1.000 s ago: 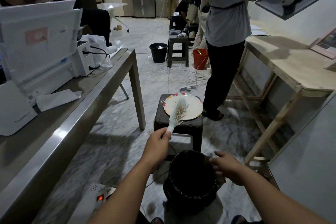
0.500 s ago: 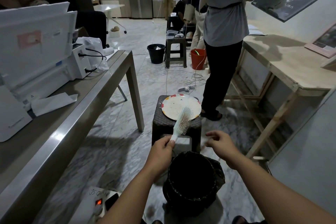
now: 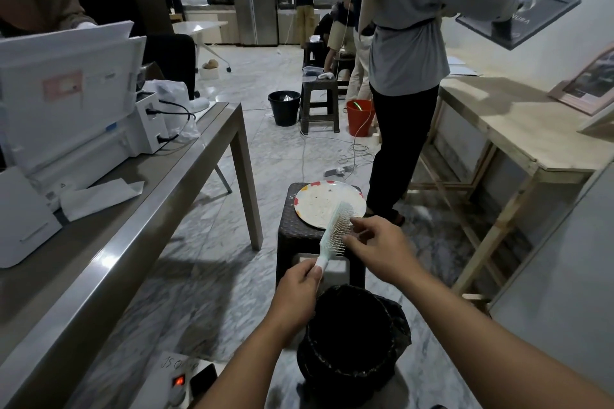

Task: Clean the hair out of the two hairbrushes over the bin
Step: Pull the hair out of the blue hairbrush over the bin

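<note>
The bin (image 3: 352,339), a dark round one lined with a black bag, stands on the marble floor at the bottom of the view, and everything here is placed from it. Just above its far-left rim, the left hand (image 3: 295,292) is curled round the pale handle of a white hairbrush (image 3: 335,232), which slants up and away from the bin with its bristle face turned to the right. The right hand (image 3: 378,249) is raised beyond the bin's far rim, its fingers (image 3: 357,226) loosely bent and touching the bristles near the brush head; whether they pinch any hair cannot be told, as the bristles are blurred. The brush head hangs past the bin's far edge rather than straight over its mouth. Directly behind the bin stands a dark woven stool (image 3: 299,232), and on its seat lies a pale plate (image 3: 319,206) with coloured marks along the rim. Only one hairbrush shows. To the left of the bin runs a long grey surface (image 3: 139,236) bearing a white printer (image 3: 73,103) and a folded sheet of paper (image 3: 99,196). Beyond the stool, to the right, a person (image 3: 405,76) in a grey top and dark trousers stands beside a wooden table (image 3: 518,133). Low to the left of the bin sits a power strip (image 3: 181,378) with a lit red switch.
</note>
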